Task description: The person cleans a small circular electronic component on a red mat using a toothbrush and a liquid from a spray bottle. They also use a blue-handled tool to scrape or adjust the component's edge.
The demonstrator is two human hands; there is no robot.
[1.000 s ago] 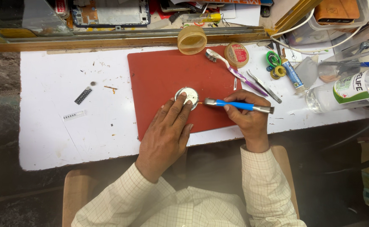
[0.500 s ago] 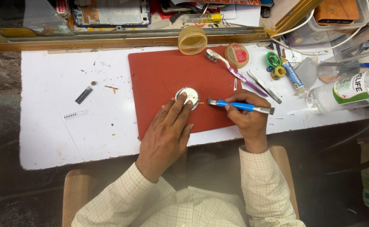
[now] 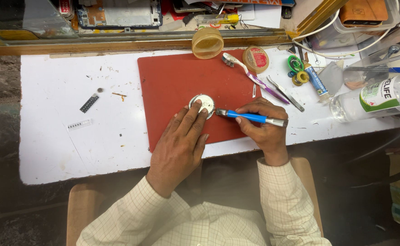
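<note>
Red work mat point(image 3: 172, 86) lies on the white bench top point(image 3: 54, 136), and on it sits a small round metal watch case point(image 3: 202, 103), near the mat's centre. The left hand point(image 3: 181, 146) rests flat over the mat with fingers extended, fingertips point(image 3: 199, 115) pressing the near rim of the case to steady it. The right hand point(image 3: 264, 127) is closed around a blue-handled tool point(image 3: 250, 117), its metal tip touching the case's right edge.

Compared with a second ago, both hands, tool and case sit in nearly the same place; no part has come away from the case. Judgement: the tip is being worked at the rim and the step remains in hand.

Beyond the mat: a toothbrush point(image 3: 250, 75), tweezers point(image 3: 285, 93), a round tin point(image 3: 255, 59), a clear plastic bottle point(image 3: 378, 95).
</note>
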